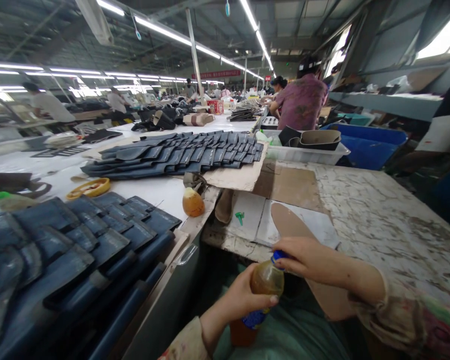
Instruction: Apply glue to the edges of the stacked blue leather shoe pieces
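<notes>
A clear bottle of amber liquid with a blue label stands slightly tilted above my lap. Around its upper body, my left hand is wrapped. The fingers of my right hand are closed on the blue cap at the bottle's neck. Behind my right hand, a tan sole-shaped board lies partly over the table's near edge. A small green piece rests on white paper to the left of that board.
Stacked dark blue pieces cover the left table, with more farther back. An orange-brown round container sits near its edge. Behind are a white bin, a blue bin and a person in a purple shirt.
</notes>
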`<state>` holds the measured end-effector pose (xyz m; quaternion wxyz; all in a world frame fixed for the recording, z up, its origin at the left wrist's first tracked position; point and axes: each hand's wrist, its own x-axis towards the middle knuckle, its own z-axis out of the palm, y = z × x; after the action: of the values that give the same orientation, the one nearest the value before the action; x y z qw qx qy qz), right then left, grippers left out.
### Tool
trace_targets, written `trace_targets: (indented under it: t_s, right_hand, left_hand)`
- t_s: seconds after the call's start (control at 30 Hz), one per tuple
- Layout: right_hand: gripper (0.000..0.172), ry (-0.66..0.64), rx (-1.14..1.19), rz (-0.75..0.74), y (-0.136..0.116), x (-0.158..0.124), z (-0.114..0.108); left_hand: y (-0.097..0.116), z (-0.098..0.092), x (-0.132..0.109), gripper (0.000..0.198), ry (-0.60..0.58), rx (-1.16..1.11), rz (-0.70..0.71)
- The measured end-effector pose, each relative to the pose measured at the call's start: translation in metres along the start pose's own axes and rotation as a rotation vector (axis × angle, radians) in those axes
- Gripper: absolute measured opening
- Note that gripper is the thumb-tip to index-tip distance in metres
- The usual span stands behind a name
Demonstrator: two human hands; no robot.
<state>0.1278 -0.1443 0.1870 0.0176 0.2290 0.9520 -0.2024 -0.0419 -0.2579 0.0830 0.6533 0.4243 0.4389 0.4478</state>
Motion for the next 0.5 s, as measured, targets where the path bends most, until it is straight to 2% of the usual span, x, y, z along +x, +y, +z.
trace_targets:
  t_s: [0.13,0.23,0.3,0.43,0.5]
  right_hand:
    - [0.044,0.039,-0.187,0.270,-0.009,0.005,0.020]
    - [0.055,0.066,-0.246,0.379,-0.011,0.007,0.027]
    - [0.052,0.075,-0.181,0.300,-0.008,0.005,0.025]
    - [0.042,0.110,0.078,-0.080,0.003,-0.003,0.008]
    - [0.042,0.107,0.143,-0.128,0.007,-0.006,-0.001]
  left_hand:
    - [-0.011,0.008,0.000,0.067,0.067,0.061,-0.002]
    - [-0.013,0.008,0.002,0.071,0.068,0.050,-0.010]
    - [-0.011,0.006,0.002,0.073,0.076,0.061,-0.011]
    - [0.000,0.000,0.001,0.076,0.083,0.064,0.007]
    - [0.005,-0.001,0.000,0.076,0.100,0.094,0.027]
